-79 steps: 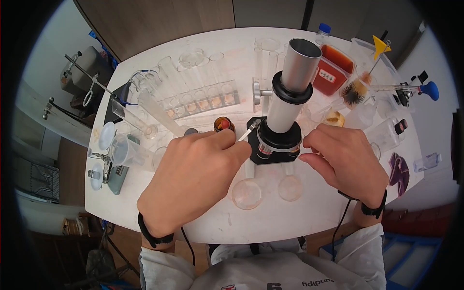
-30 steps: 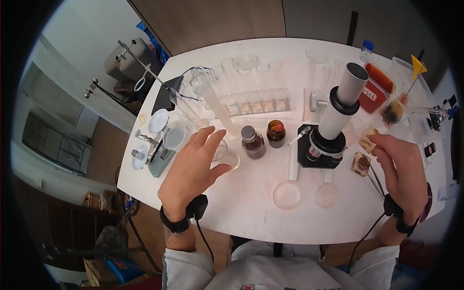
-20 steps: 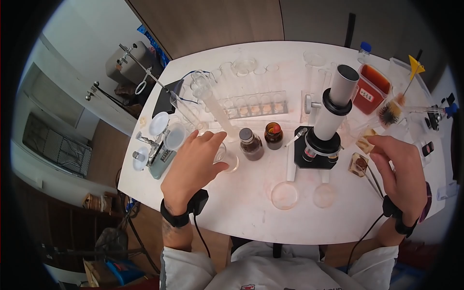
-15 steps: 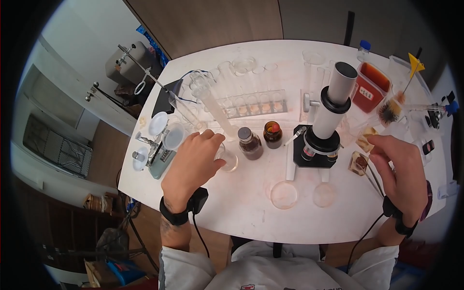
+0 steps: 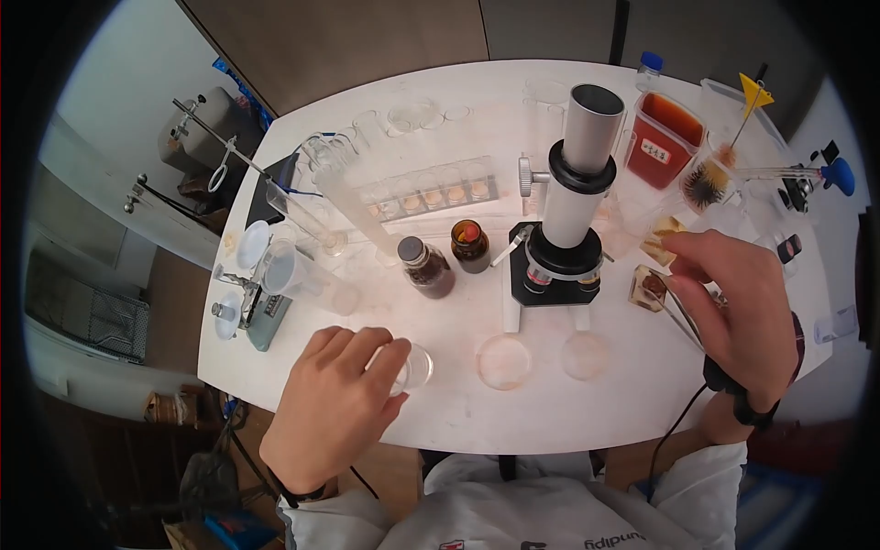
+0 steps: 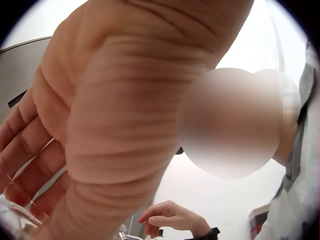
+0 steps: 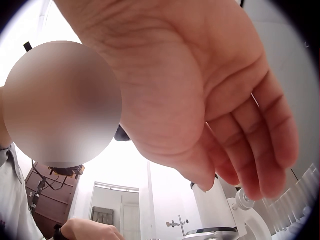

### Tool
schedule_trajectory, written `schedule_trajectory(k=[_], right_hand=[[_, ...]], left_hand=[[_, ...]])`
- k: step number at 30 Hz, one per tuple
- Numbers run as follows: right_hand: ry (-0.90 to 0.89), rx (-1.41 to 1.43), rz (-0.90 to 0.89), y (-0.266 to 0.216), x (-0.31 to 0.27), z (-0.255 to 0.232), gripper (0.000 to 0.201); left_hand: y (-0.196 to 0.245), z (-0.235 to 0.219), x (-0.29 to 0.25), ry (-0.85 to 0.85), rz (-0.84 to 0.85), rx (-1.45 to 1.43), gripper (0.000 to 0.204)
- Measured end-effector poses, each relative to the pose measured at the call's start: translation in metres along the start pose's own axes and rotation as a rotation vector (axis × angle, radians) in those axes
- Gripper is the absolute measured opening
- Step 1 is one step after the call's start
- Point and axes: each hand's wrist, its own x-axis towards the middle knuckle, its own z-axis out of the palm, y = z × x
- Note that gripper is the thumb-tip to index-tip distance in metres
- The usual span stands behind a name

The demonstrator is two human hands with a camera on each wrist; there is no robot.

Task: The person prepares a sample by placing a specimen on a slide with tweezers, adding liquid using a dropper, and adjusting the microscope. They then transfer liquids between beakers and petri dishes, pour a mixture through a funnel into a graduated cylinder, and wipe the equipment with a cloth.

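Observation:
My left hand (image 5: pixel 335 399) grips a small clear glass beaker (image 5: pixel 419 367) near the table's front edge. In the left wrist view, the glass (image 6: pixel 17 217) shows at the lower left, between fingers and thumb. My right hand (image 5: pixel 738 307) hovers at the table's right side with fingers loosely bent and nothing between them. Beneath its fingertips lie a pale yellowish-brown piece (image 5: pixel 662 243) and a squarish tan piece with a dark brown centre (image 5: pixel 647 288). A thin metal tool (image 5: pixel 680 321) lies beside them, partly hidden by the right hand.
A microscope (image 5: pixel 577 211) stands between the hands, with two shallow clear dishes (image 5: pixel 504 362) in front. Left of it are a capped dark bottle (image 5: pixel 426 269), an open amber bottle (image 5: pixel 470 247), a tall cylinder (image 5: pixel 353 206) and a balance (image 5: pixel 268 319). A red-filled tub (image 5: pixel 665 147) stands behind right.
My left hand has left the area by the microscope, taken hold of the beaker and brought it toward the front edge. My right hand has moved right, away from the microscope, and then stayed there.

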Motion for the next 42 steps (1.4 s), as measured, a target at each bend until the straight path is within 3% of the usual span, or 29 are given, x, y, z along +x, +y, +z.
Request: schedule_trajectory(k=[3,8,13,22,28,34,37,42], right_hand=[[-0.008,-0.011,0.009,0.001,-0.002,-0.001,0.021],[-0.039,-0.058,-0.048,0.007,-0.004,-0.002,0.027],[-0.035,-0.068,-0.024,0.004,-0.005,-0.004,0.024],[0.03,-0.074,-0.039,0.007,-0.003,-0.003,0.018],[0.021,-0.063,-0.029,0.007,-0.001,-0.001,0.017],[0.017,-0.065,-0.035,0.006,0.0,0.0,0.018],[-0.003,-0.043,-0.006,0.004,-0.001,-0.003,0.02],[-0.005,-0.036,-0.003,0.002,-0.001,-0.004,0.021]], left_hand=[[0.02,0.0,-0.004,-0.108,0.142,-0.091,0.053],[0.051,0.022,0.002,-0.053,0.369,-0.09,0.045],[0.073,0.037,0.021,0.01,0.47,-0.081,0.037],[0.091,0.056,0.043,0.06,0.498,-0.015,0.037],[0.094,0.059,0.046,0.074,0.471,-0.044,0.032],[0.086,0.058,0.044,0.011,0.454,-0.135,0.045],[0.067,0.035,0.045,0.073,0.374,-0.324,0.055],[-0.003,0.012,0.068,0.29,0.031,-0.262,0.055]])
